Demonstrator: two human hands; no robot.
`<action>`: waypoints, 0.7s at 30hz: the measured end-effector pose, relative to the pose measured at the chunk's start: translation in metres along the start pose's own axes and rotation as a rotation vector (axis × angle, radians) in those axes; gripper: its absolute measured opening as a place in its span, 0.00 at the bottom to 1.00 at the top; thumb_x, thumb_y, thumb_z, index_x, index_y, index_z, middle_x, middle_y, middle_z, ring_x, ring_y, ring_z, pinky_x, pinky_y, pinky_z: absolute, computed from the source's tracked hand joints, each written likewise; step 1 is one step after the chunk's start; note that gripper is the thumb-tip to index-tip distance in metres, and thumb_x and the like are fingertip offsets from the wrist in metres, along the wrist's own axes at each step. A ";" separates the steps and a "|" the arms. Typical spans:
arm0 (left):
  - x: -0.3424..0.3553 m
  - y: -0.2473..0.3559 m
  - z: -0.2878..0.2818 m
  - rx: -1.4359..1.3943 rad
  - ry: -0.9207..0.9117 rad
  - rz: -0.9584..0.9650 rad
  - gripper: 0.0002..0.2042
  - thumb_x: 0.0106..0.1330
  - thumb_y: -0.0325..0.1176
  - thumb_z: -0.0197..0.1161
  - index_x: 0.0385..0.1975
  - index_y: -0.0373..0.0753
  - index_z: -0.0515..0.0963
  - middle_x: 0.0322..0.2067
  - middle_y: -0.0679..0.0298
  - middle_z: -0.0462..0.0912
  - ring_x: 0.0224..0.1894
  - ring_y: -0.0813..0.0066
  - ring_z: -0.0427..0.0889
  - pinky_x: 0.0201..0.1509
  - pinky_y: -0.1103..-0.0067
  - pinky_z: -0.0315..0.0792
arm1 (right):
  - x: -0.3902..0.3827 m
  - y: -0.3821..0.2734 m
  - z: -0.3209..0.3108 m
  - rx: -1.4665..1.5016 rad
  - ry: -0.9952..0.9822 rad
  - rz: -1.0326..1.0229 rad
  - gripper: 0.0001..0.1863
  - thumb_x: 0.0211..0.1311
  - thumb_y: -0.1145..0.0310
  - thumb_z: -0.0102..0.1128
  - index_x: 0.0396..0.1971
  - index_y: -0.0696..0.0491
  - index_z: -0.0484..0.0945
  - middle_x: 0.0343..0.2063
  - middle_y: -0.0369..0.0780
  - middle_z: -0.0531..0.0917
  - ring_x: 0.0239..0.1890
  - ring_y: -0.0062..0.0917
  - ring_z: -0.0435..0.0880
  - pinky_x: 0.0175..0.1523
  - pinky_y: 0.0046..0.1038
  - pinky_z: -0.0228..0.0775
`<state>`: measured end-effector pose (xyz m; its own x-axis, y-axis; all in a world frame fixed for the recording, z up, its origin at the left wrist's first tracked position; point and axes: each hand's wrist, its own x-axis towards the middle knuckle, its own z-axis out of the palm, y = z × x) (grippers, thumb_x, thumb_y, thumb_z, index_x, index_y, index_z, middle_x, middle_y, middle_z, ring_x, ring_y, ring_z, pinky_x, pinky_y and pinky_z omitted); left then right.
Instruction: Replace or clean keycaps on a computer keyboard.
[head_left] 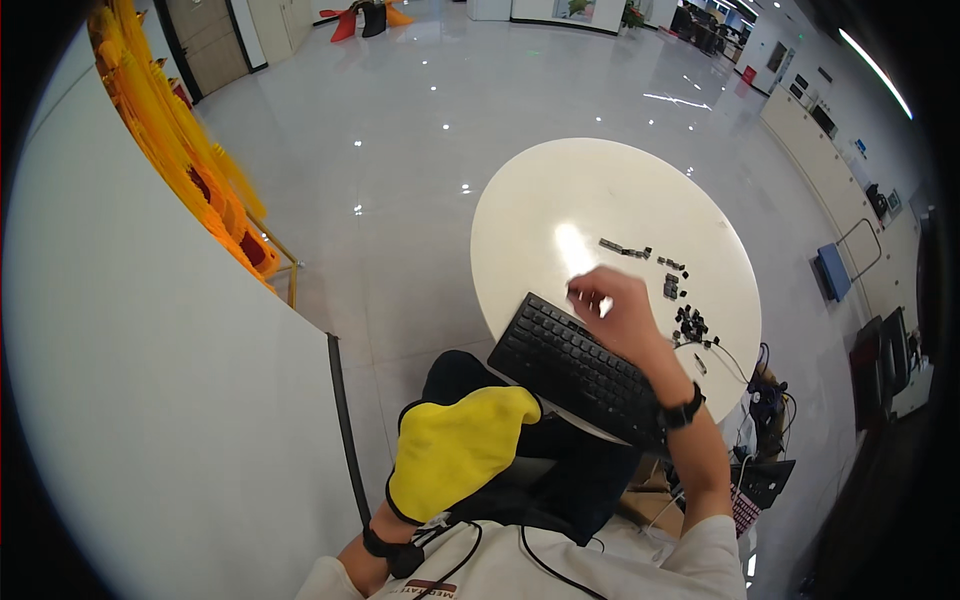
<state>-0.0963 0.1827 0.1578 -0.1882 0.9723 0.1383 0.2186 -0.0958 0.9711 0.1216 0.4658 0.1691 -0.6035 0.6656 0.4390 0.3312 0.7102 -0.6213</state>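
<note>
Yellow cloth hides left hand, grip untellable; right hand pinches small dark piece above keyboard, seemingly set at table's near edge for reach.

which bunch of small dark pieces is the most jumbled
The heap of small black pieces just right of the right hand: they lie scattered at all angles, whereas the far strip of dark pieces runs in line.

shirt: brown patch with pale lettering, partly covered | keyboard: its marks are too small for reading
</note>
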 end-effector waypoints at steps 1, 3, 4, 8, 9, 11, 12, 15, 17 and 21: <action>0.001 0.003 0.003 0.023 -0.017 0.021 0.25 0.70 0.34 0.78 0.67 0.41 0.84 0.57 0.61 0.92 0.52 0.59 0.93 0.58 0.70 0.83 | -0.016 -0.027 -0.003 0.006 -0.013 -0.046 0.09 0.65 0.79 0.78 0.44 0.57 0.92 0.37 0.41 0.91 0.33 0.27 0.93 0.37 0.28 0.85; 0.005 0.008 0.011 0.061 -0.065 0.065 0.25 0.69 0.34 0.78 0.67 0.41 0.85 0.57 0.61 0.92 0.51 0.59 0.93 0.58 0.70 0.83 | -0.051 -0.074 -0.007 0.077 -0.061 -0.006 0.11 0.64 0.80 0.78 0.45 0.56 0.92 0.39 0.42 0.91 0.34 0.29 0.93 0.39 0.30 0.87; 0.008 0.008 0.017 0.076 -0.102 0.087 0.25 0.69 0.34 0.78 0.67 0.42 0.85 0.57 0.62 0.93 0.51 0.59 0.93 0.58 0.70 0.83 | -0.070 -0.089 -0.009 0.053 -0.073 -0.041 0.12 0.64 0.80 0.78 0.46 0.56 0.92 0.40 0.42 0.90 0.36 0.32 0.94 0.40 0.32 0.88; 0.012 0.019 0.038 0.162 -0.205 0.169 0.25 0.69 0.34 0.79 0.66 0.42 0.85 0.56 0.62 0.93 0.50 0.59 0.93 0.57 0.70 0.84 | -0.131 -0.120 0.008 0.103 -0.112 -0.139 0.14 0.66 0.80 0.76 0.51 0.57 0.89 0.44 0.44 0.89 0.42 0.40 0.93 0.45 0.36 0.89; 0.012 0.020 0.043 0.180 -0.226 0.184 0.25 0.68 0.34 0.79 0.66 0.42 0.85 0.56 0.62 0.93 0.50 0.59 0.93 0.57 0.70 0.84 | -0.144 -0.122 0.015 0.116 -0.129 -0.158 0.15 0.66 0.80 0.76 0.52 0.57 0.88 0.43 0.44 0.89 0.42 0.41 0.93 0.46 0.37 0.89; 0.012 0.017 0.054 0.189 -0.282 0.209 0.25 0.68 0.34 0.79 0.66 0.42 0.86 0.56 0.62 0.93 0.50 0.59 0.94 0.57 0.70 0.84 | -0.168 -0.125 0.021 0.134 -0.087 -0.113 0.13 0.67 0.79 0.77 0.50 0.57 0.87 0.42 0.43 0.89 0.42 0.40 0.92 0.46 0.36 0.89; 0.014 0.016 0.060 0.196 -0.316 0.225 0.26 0.69 0.34 0.79 0.67 0.42 0.85 0.57 0.62 0.93 0.51 0.59 0.93 0.58 0.70 0.84 | -0.179 -0.126 0.021 0.197 -0.094 -0.013 0.13 0.66 0.79 0.77 0.48 0.57 0.87 0.42 0.42 0.89 0.42 0.39 0.92 0.46 0.36 0.89; 0.013 0.009 0.073 0.178 -0.378 0.238 0.27 0.70 0.35 0.79 0.69 0.41 0.84 0.59 0.61 0.92 0.56 0.59 0.92 0.63 0.70 0.82 | -0.200 -0.127 0.020 0.252 -0.047 0.124 0.12 0.64 0.79 0.79 0.44 0.56 0.85 0.41 0.41 0.89 0.42 0.39 0.92 0.47 0.35 0.88; 0.011 0.001 0.079 0.170 -0.402 0.240 0.28 0.71 0.36 0.79 0.70 0.41 0.83 0.61 0.60 0.91 0.59 0.59 0.91 0.66 0.70 0.82 | -0.209 -0.123 0.024 0.188 -0.011 0.122 0.12 0.65 0.78 0.81 0.44 0.54 0.87 0.40 0.40 0.90 0.39 0.35 0.93 0.44 0.32 0.88; -0.002 -0.030 0.088 0.164 -0.430 0.233 0.29 0.72 0.37 0.80 0.72 0.40 0.81 0.63 0.59 0.90 0.63 0.60 0.90 0.71 0.69 0.80 | -0.216 -0.126 0.044 0.162 -0.034 0.113 0.12 0.65 0.76 0.81 0.46 0.55 0.88 0.42 0.41 0.90 0.42 0.38 0.92 0.47 0.34 0.88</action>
<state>-0.0180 0.2028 0.1111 0.2867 0.9321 0.2215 0.3615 -0.3194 0.8760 0.1784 0.2230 0.1241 -0.5942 0.7291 0.3397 0.2789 0.5829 -0.7632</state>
